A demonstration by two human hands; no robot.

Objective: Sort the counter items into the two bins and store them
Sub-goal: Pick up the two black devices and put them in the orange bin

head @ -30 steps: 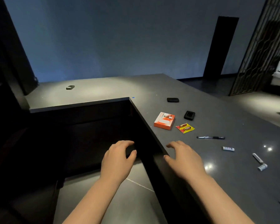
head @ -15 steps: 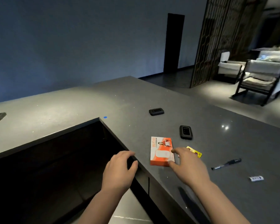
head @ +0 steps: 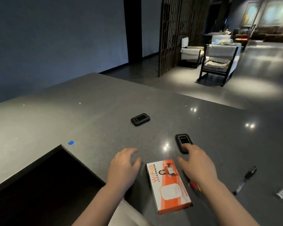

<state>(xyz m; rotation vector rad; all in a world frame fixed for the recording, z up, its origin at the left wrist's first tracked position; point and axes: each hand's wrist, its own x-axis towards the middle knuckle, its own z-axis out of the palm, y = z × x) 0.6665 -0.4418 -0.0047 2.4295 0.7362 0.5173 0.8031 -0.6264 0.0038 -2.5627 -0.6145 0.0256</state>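
Both hands have advanced over the counter.
Right hand reaches the near router, fingertips touching it, not yet gripping; left hand hovers relaxed beside the box. No bins visible; sorting has barely begun.

Your orange WiFi box lies flat near the table's near edge; two black pocket routers lie farther in, a pen rightward.
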